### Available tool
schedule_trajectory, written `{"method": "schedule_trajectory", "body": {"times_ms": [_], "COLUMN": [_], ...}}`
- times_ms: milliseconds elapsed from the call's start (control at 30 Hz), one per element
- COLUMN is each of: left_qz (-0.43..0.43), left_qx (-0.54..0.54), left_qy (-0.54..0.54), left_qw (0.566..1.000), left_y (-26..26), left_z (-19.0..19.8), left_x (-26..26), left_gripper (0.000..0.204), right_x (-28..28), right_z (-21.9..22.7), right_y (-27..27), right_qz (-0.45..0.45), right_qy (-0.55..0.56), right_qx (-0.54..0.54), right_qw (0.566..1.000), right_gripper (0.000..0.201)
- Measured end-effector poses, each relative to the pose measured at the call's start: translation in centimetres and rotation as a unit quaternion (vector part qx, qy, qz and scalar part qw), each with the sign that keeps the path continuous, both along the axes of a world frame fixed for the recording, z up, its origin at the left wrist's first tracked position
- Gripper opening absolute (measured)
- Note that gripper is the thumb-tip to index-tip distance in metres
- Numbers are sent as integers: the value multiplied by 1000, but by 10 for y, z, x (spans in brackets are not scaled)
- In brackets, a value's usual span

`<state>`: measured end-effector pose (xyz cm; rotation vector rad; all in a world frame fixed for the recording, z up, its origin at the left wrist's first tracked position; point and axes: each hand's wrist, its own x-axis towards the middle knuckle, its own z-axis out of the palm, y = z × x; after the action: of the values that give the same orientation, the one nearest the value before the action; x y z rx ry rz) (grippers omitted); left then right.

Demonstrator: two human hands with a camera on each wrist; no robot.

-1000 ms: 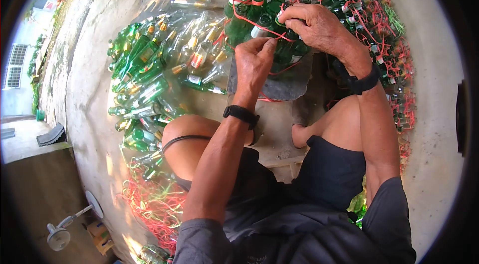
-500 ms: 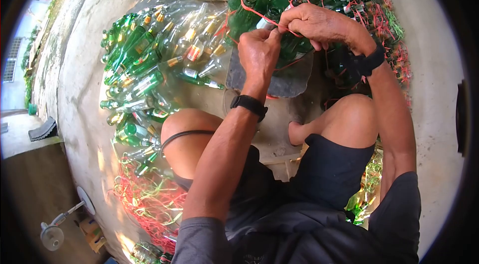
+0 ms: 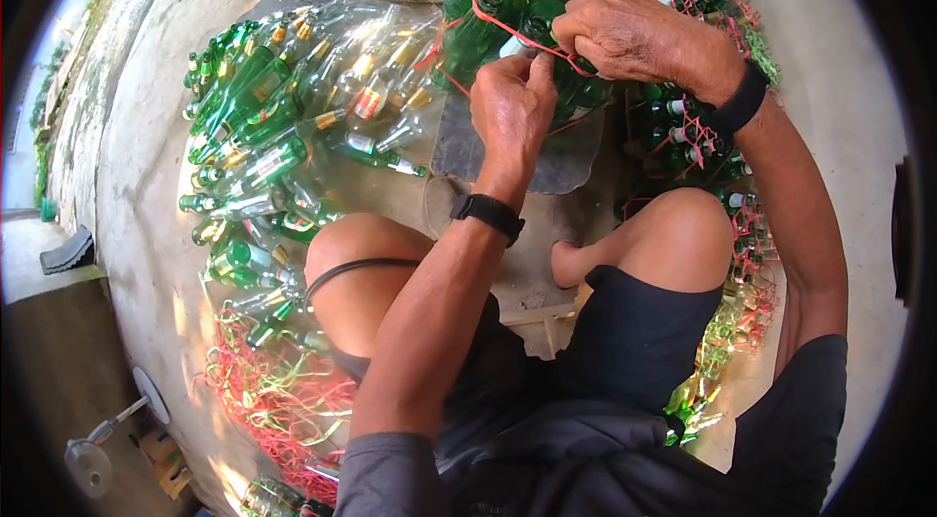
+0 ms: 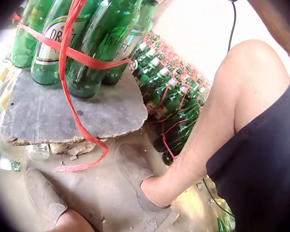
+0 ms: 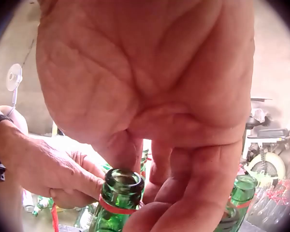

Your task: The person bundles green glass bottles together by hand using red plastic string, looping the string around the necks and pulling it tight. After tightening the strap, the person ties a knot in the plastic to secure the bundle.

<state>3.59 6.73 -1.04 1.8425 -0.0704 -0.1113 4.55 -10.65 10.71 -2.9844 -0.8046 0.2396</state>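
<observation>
Green glass bottles (image 4: pixel 87 72), some labelled DRAFT, stand bundled upright on a grey slab (image 4: pixel 38 116). Red plastic strap (image 4: pixel 92 60) runs round their bodies and also loops round the necks in the head view. My left hand (image 3: pixel 514 112) pinches the strap at the near side of the necks; a loose length hangs below in the left wrist view. Over the near right necks, my right hand (image 3: pixel 649 41) curls its fingers down by the strap beside a bottle mouth (image 5: pixel 123 181). Its fingertips are partly hidden; the strap shows right at them.
Loose green and clear bottles (image 3: pixel 278 141) lie heaped on the floor to the left. Tangled red and green strips (image 3: pixel 273 375) lie nearer me. More strapped bottles (image 4: pixel 169 87) stand to the right. A white fan (image 3: pixel 151 395) is at the lower left. My knees flank the slab.
My right hand reached in close to the left hand at the strap, then moved apart to the right. The left hand has shifted slightly right, still pinching the strap.
</observation>
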Motion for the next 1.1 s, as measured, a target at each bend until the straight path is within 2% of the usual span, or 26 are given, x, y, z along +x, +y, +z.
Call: {"method": "schedule_trajectory", "body": {"times_ms": [133, 267, 367, 433, 567, 633, 667, 733, 867, 933, 1033, 1100], "left_qz": [-14, -22, -25, -17, -19, -31, -31, -34, -31, -32, -32, -30], "left_qx": [-29, -30, -31, -43, -55, -35, -35, -46, -74, -62, -65, -61], "left_qy": [4, 2, -5, -33, -33, -6, -6, -1, 0, 2, -11, -12], "left_qw": [999, 999, 999, 998, 998, 999, 999, 998, 997, 998, 997, 998], "left_y": [-1, -1, -2, -4, -4, -3, -3, -4, -7, -8, -8, -8], "left_z": [4, 6, 5, 6, 8, 9, 10, 10, 7, 7, 8, 9], "left_x": [-2, -2, -1, -1, -2, -1, -2, -1, 1, 0, -1, -1], "left_gripper": [35, 34, 33, 40, 39, 32, 32, 32, 32, 32, 30, 30], "right_x": [-1, 1, 3, 4, 9, 9, 9, 9, 18, 19, 24, 27], "right_z": [10, 18, 22, 31, 27, 23, 22, 25, 25, 13, 4, -7], "right_y": [8, -3, -12, -15, -29, -36, -39, -41, -48, -50, -54, -56], "right_qz": [-4, -1, 13, -50, -51, -38, -38, -77, -83, -46, -73, -68], "right_qy": [-27, -24, -56, 35, 36, -32, -32, -59, -30, -100, -53, -78], "right_qx": [-58, -44, -82, -25, -4, -8, -9, 4, -19, 34, 60, 72], "right_qw": [998, 999, 995, 998, 998, 999, 999, 995, 996, 993, 994, 992], "right_gripper": [11, 8, 10, 15, 21, 25, 25, 28, 28, 27, 25, 24]}}
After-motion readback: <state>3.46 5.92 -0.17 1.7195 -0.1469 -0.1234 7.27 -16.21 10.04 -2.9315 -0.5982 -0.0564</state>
